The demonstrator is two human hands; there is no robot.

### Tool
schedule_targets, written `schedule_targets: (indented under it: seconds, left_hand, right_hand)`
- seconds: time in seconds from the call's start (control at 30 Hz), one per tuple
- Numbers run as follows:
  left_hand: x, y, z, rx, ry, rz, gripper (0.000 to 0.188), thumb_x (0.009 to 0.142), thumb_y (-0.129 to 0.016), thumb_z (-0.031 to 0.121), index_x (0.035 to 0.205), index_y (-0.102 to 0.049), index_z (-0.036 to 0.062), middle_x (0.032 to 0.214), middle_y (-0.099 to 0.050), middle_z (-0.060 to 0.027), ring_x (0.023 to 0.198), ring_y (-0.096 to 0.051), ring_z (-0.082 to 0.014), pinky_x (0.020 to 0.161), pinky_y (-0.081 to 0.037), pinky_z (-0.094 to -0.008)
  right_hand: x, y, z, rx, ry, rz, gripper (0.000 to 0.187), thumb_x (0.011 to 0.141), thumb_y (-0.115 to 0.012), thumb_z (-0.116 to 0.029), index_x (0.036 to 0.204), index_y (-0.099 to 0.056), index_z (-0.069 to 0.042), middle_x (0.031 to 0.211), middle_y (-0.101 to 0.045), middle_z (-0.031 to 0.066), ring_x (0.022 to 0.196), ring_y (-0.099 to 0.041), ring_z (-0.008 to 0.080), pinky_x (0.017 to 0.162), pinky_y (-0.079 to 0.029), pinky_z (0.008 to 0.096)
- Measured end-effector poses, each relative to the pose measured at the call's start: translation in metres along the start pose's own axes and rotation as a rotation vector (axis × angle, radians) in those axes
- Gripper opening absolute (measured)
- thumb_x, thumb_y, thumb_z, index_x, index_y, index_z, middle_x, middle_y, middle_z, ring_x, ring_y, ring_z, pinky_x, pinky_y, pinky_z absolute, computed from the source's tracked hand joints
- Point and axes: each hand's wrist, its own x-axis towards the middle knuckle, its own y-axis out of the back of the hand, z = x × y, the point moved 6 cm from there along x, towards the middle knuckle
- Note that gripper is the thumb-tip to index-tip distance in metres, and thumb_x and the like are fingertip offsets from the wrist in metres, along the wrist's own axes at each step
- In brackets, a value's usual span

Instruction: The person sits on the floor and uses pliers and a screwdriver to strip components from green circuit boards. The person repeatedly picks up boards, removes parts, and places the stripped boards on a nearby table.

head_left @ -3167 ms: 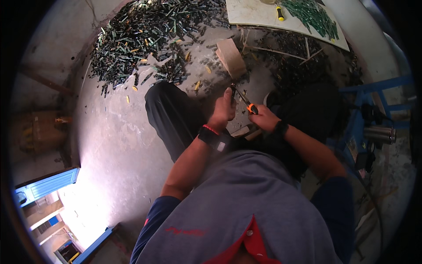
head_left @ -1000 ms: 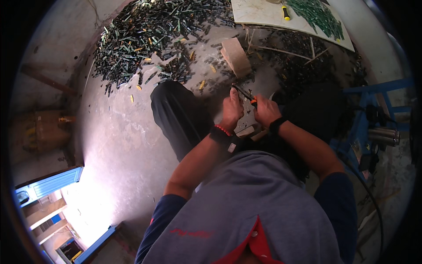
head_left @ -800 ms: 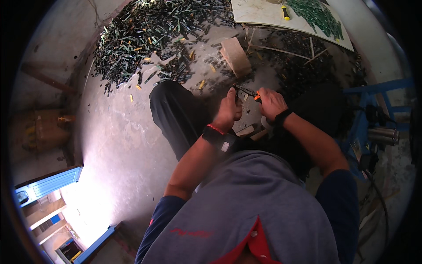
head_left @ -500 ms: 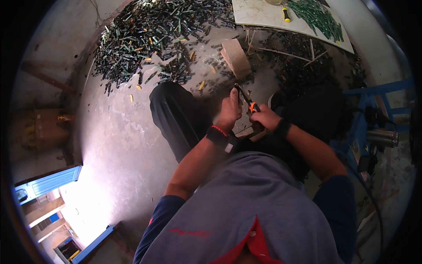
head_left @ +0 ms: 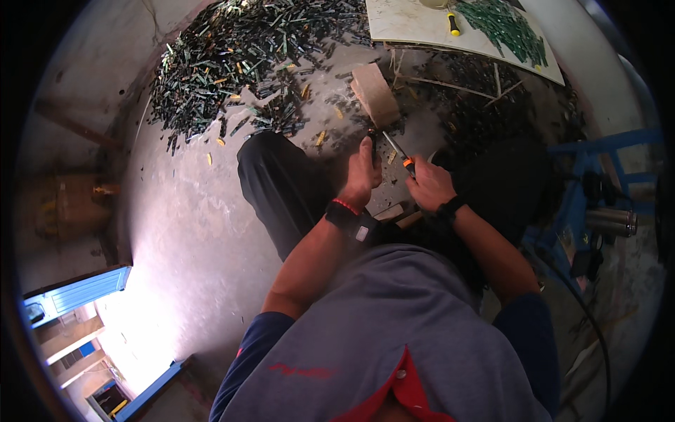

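My left hand (head_left: 361, 171) is closed around a small dark strip-like piece (head_left: 372, 133), thumb pointing away from me. Most of that piece is hidden by the fingers, so its exact kind does not show. To its right, my right hand (head_left: 430, 184) grips a screwdriver (head_left: 409, 165) with an orange and black handle. Its metal shaft slants up and left, and the tip stands a little apart from the dark piece. Both hands are held between my knees, above the floor.
A large heap of dark strips (head_left: 211, 84) with some yellow ones covers the floor at far left. A tan block (head_left: 375, 95) stands beyond my hands. Far right, a pale board (head_left: 408, 21) carries green strips (head_left: 503, 32) and a yellow-black screwdriver (head_left: 453, 24). A blue frame (head_left: 583, 190) stands right.
My right hand has moved slightly right and nearer, drawing the screwdriver away from the dark piece. My left hand has shifted slightly left, still holding it.
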Motion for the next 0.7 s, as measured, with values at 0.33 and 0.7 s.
schedule_targets:
  seconds: [0.33, 0.7]
  left_hand:
    - [0.011, -0.001, -0.011, 0.131, -0.103, 0.084, 0.057, 0.089, -0.043, 0.059, 0.057, -0.039, 0.0124, 0.049, -0.036, 0.0035, 0.038, -0.033, -0.0087, 0.036, -0.026, -0.0257]
    - [0.01, -0.002, -0.003, 0.534, -0.315, 0.184, 0.058, 0.097, -0.033, 0.043, 0.065, -0.051, -0.0026, 0.053, -0.047, -0.0149, 0.048, -0.047, -0.027, 0.049, -0.037, -0.0403]
  right_hand:
    - [0.003, -0.012, -0.006, -0.072, -0.06, 0.005, 0.029, 0.078, -0.058, -0.019, 0.095, -0.047, 0.001, 0.081, -0.062, 0.0211, 0.078, -0.06, 0.0391, 0.069, -0.047, 0.0481]
    - [0.003, -0.017, -0.01, -0.082, -0.054, 0.046, 0.027, 0.079, -0.057, -0.019, 0.093, -0.048, 0.002, 0.08, -0.061, 0.0197, 0.074, -0.061, 0.0373, 0.066, -0.047, 0.0466]
